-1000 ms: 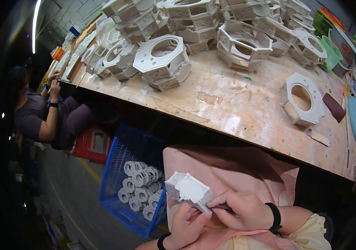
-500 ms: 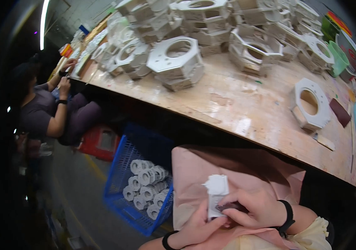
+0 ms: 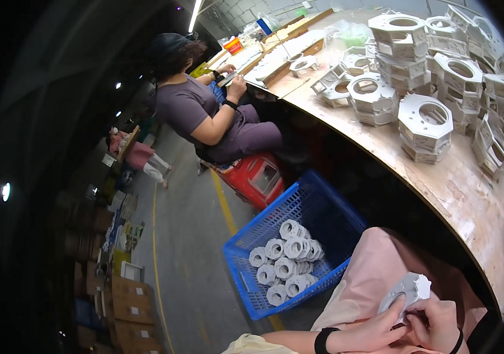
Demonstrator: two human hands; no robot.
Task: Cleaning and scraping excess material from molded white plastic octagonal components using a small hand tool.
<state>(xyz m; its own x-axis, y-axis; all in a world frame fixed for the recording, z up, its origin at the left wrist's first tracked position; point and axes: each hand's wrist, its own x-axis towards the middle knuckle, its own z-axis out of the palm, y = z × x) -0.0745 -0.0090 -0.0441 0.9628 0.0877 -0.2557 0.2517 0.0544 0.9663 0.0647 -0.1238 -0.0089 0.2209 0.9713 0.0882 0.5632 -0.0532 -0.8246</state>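
Over my lap, on a pink apron (image 3: 361,277), I hold a white cast frame (image 3: 392,294) with a round opening and a jagged, moulded end. My left hand (image 3: 376,331) is closed around its near side, thumb along the face by the opening. Against the other side, close to the jagged end, sits my right hand (image 3: 439,321) with its fingers curled. Whatever lies inside those right fingers is hidden. Both wrists wear black bands.
A blue crate (image 3: 246,292) holding several small white frames stands left of my lap. Stacked octagonal white frames (image 3: 426,121) fill the wooden table (image 3: 376,138). A co-worker (image 3: 196,109) sits on a red stool (image 3: 258,183) at its far end. Cardboard boxes (image 3: 131,301) line the left.
The view has swung left, bringing more of the floor and co-worker in. The white frame is turned and tilted in my hands, and the dark pad my right hand held no longer shows.
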